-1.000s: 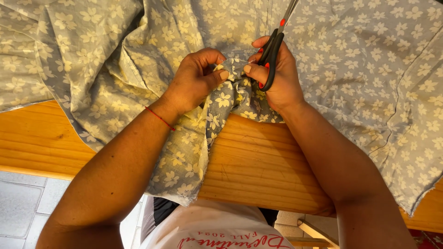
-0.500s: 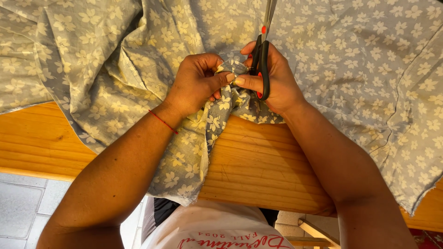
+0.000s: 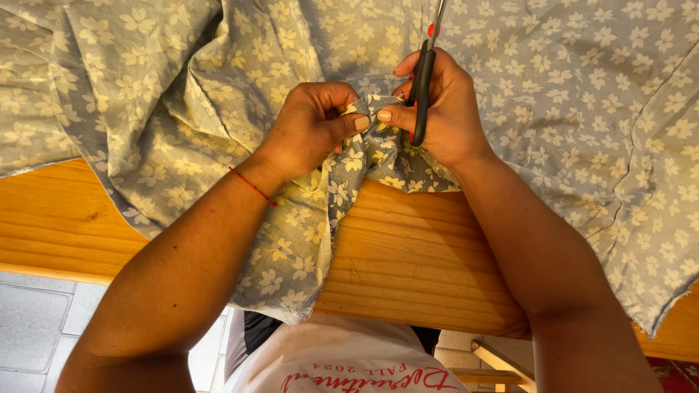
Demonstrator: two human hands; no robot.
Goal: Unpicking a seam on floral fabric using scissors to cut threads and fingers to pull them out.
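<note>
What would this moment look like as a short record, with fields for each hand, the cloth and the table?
left hand: left hand pinches a bunched fold of the cloth
right hand: right hand pinches the same fold and holds scissors, blades pointing away
cloth: grey-blue flowered fabric, spread and rumpled, one edge hanging over the table's near side
table: wooden table, bare part between the forearms
wrist: thin red thread on the left wrist

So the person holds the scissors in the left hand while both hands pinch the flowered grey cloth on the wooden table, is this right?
Not quite: the scissors are in the right hand, not the left. The head view shows it. The rest holds: the left hand and the right both pinch the flowered grey cloth on the wooden table.
</note>
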